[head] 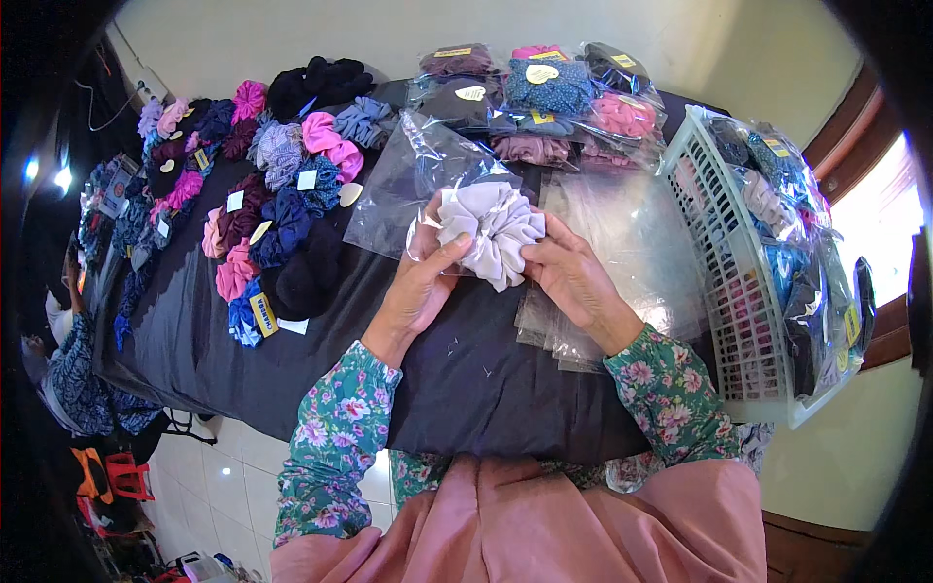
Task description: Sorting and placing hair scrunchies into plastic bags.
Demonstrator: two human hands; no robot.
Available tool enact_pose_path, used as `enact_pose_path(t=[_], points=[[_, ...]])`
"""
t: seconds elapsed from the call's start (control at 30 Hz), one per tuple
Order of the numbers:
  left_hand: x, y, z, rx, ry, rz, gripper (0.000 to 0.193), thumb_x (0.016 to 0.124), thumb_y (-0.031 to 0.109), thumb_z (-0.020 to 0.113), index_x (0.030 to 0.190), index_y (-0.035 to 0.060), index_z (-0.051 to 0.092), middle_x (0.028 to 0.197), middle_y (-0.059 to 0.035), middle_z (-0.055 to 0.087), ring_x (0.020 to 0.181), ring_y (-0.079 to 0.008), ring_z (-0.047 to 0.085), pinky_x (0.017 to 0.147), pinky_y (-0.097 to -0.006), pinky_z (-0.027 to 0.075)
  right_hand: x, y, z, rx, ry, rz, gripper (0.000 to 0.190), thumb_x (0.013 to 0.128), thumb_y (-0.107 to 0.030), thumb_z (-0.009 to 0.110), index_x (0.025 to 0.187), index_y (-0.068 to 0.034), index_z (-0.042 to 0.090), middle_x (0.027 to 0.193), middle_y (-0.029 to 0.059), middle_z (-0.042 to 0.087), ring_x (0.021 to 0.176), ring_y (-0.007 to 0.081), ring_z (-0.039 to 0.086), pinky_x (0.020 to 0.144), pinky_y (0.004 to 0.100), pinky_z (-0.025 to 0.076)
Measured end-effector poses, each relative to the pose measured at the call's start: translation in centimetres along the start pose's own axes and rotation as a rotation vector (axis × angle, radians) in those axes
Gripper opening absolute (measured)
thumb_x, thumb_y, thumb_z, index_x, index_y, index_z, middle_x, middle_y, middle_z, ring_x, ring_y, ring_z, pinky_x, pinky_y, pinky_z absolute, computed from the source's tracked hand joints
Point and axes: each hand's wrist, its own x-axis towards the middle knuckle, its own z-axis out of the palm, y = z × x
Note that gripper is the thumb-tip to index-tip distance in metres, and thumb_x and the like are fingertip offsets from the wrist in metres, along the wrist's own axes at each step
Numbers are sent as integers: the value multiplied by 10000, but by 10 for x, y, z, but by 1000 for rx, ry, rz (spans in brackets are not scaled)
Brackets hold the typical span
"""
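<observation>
A pale lilac-grey fabric scrunchie (490, 227) is held up between both hands, above the dark cloth of the table (466, 393). My left hand (425, 277) pinches its left side, the thumb lying on the gathered folds. Between the fingers of that hand there is also a clear plastic bag (393, 193), which spreads up and to the left behind the scrunchie. My right hand (572, 270) grips the scrunchie's right edge between thumb and fingers. Flat under and beyond my right hand lies a stack of clear plastic bags (627, 233).
Tagged scrunchies (280, 211) in several colours are heaped at the left. Bagged scrunchies (547, 87) are piled along the back. A pale plastic basket (736, 291) of bagged ones stands at right. Small tag fasteners (487, 372) lie near me. Another person's sleeve (80, 372) shows far left.
</observation>
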Motion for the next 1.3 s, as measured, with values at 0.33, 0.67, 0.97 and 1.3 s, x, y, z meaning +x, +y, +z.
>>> enact_pose_path(t=[0.33,0.67,0.97,1.3], points=[[-4,-7,-4,254,-95,-81,617,849,159,697,1368,48,382,1272,-53,500,1182,-155,483,1019,-314,372,2,11,-12,-261,80,-71,325,883,-41,603,1202,-16,548,1001,17,618,853,80,580,754,237,485],[-3,-9,0,168,-53,-65,722,829,125,713,1408,63,287,1318,-67,455,1192,-178,480,1018,-330,382,0,12,-15,-813,225,-184,404,859,-77,658,1238,7,543,1022,59,599,789,78,563,629,234,474],[3,-5,-4,-47,-19,-65,416,870,94,655,1250,42,494,1182,-58,584,1103,-173,563,977,-328,435,-4,6,7,-218,47,-273,367,894,-31,554,1258,7,519,1103,55,595,953,108,575,860,268,499],[5,-12,-12,-92,-58,-44,375,886,99,623,1229,10,501,1164,-94,592,1102,-225,572,988,-377,458,-9,18,-6,-1010,-102,-415,397,815,45,557,1212,35,563,1234,111,537,742,98,606,636,236,489]])
